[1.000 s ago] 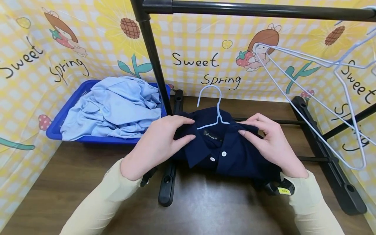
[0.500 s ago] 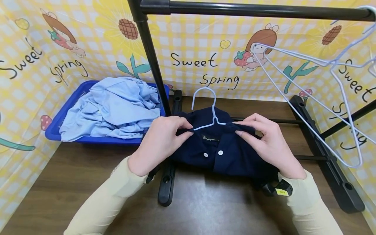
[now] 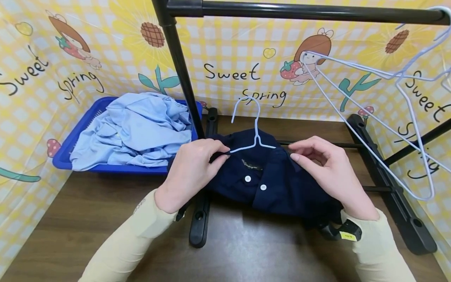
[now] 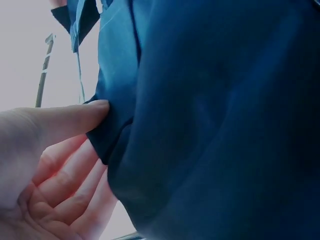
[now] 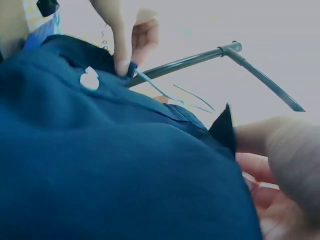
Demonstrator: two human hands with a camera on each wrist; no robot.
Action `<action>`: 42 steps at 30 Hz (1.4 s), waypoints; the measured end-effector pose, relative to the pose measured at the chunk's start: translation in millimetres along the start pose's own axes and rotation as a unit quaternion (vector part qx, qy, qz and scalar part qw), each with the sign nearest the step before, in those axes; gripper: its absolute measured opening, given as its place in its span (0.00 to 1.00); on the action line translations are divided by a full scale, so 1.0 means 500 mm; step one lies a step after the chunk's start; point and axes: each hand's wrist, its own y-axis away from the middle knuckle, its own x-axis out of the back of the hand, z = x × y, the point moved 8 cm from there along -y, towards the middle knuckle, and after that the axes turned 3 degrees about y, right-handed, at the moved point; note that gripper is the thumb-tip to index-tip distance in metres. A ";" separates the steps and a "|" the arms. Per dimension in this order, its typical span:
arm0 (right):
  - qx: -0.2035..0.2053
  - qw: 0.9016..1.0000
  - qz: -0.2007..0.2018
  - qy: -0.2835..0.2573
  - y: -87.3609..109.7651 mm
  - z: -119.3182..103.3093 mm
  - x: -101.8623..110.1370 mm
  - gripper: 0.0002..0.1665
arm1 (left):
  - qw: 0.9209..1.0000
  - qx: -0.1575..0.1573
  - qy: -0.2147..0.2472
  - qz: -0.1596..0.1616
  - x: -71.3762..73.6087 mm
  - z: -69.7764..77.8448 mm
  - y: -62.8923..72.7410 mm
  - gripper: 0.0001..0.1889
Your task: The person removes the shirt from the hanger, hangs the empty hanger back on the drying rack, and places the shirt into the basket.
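A navy buttoned shirt with white buttons lies bunched below the rack's top bar. The hook and upper wire of a light-blue hanger show at its neck; the rest is hidden inside the cloth. My left hand pinches the shirt's left collar, thumb and forefinger right at the hanger wire. In the left wrist view its thumb presses on the dark fabric. At the opposite shoulder, my right hand holds the collar edge between thumb and fingers. The right wrist view shows the collar point standing up against that hand.
A blue basket heaped with light-blue cloth stands at left. The black rack's post rises between basket and shirt, under its top bar. Several wire hangers hang at right. Patterned fabric encloses the wooden surface.
The hanger hook has shifted slightly left overall and tilted. My left fingers have closed on the collar by the wire. My right hand has moved a little right, away from the hanger.
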 end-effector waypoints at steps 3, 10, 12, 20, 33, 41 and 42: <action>-0.039 0.997 -0.044 0.054 0.002 0.017 -0.004 0.19 | 1.000 -0.017 -0.003 0.024 0.009 0.005 0.002 0.05; -0.069 0.993 -0.009 0.098 0.012 0.029 0.017 0.10 | 0.998 -0.035 0.002 0.046 0.021 0.005 -0.004 0.06; -0.065 0.994 0.030 0.084 0.016 0.027 0.030 0.10 | 0.999 -0.029 0.011 0.044 0.023 0.000 -0.007 0.07; 0.011 0.995 0.095 0.042 0.022 0.005 0.043 0.15 | 0.998 0.009 0.054 0.034 0.020 -0.012 -0.020 0.08; 0.085 0.992 0.087 0.028 0.012 -0.038 0.013 0.19 | 0.994 0.007 0.092 0.058 0.005 0.018 -0.046 0.07; 0.096 0.995 0.017 -0.017 0.009 -0.061 0.026 0.21 | 0.993 -0.049 0.062 0.084 0.039 0.056 -0.056 0.06; 0.092 0.995 0.005 -0.023 0.009 -0.061 0.027 0.21 | 0.993 -0.052 0.059 0.090 0.047 0.057 -0.057 0.06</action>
